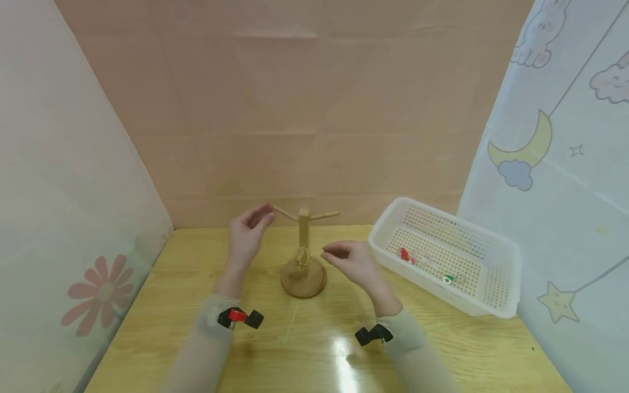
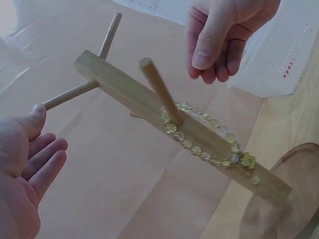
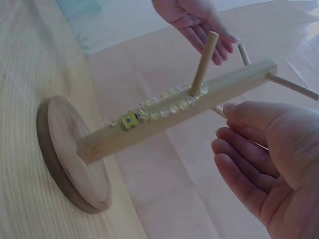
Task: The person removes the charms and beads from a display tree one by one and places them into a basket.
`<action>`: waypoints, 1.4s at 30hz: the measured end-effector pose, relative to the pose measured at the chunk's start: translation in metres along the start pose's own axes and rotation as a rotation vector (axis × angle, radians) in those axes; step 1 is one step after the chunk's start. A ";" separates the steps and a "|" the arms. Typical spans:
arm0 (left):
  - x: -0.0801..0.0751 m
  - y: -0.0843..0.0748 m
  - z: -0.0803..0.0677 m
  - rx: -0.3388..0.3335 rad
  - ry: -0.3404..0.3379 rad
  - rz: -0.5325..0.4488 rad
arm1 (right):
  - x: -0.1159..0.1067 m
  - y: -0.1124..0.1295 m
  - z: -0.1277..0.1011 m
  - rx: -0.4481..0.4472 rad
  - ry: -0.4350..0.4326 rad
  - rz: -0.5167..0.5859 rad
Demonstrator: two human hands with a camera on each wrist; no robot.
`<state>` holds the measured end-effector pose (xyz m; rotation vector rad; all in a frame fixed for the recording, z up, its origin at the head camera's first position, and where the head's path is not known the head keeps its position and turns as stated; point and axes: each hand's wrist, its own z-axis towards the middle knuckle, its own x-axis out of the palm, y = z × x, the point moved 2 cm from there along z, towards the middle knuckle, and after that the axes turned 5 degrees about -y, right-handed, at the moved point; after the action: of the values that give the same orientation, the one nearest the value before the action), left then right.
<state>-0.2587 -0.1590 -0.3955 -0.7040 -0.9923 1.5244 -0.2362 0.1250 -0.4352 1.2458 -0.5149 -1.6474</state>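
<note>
Wooden table (image 1: 196, 327) carrying a peg stand (image 1: 303, 262) between both hands, beaded bracelet (image 2: 209, 144) hanging on its lower peg, left hand (image 1: 247, 236) touching an upper peg tip, fingers relaxed, right hand (image 1: 351, 263) hovering empty, fingers loosely curled, white basket (image 1: 491, 295) sitting right of the right hand.

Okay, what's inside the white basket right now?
The white basket holds a small red piece and a small green-and-white piece, with something pale or clear near the red one, too blurred to name. Its near wall hides the floor closest to the person.
</note>
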 end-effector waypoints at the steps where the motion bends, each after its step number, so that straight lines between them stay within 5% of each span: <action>1: 0.000 -0.002 0.003 0.001 0.012 0.008 | 0.004 0.001 0.000 -0.002 -0.011 0.007; 8: 0.001 -0.010 0.015 -0.002 0.087 0.038 | 0.024 0.003 0.002 -0.027 -0.031 0.040; 24: 0.006 -0.009 0.018 -0.049 0.098 -0.148 | 0.040 0.002 0.005 -0.127 -0.116 -0.060; 33: -0.001 -0.012 0.024 0.049 0.152 0.080 | 0.040 0.003 0.007 -0.219 -0.142 -0.162; 42: -0.004 -0.011 0.026 0.092 0.164 0.137 | 0.042 0.006 0.007 -0.288 -0.169 -0.189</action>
<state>-0.2751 -0.1681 -0.3746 -0.8307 -0.7590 1.5927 -0.2397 0.0840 -0.4485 0.9711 -0.2538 -1.9215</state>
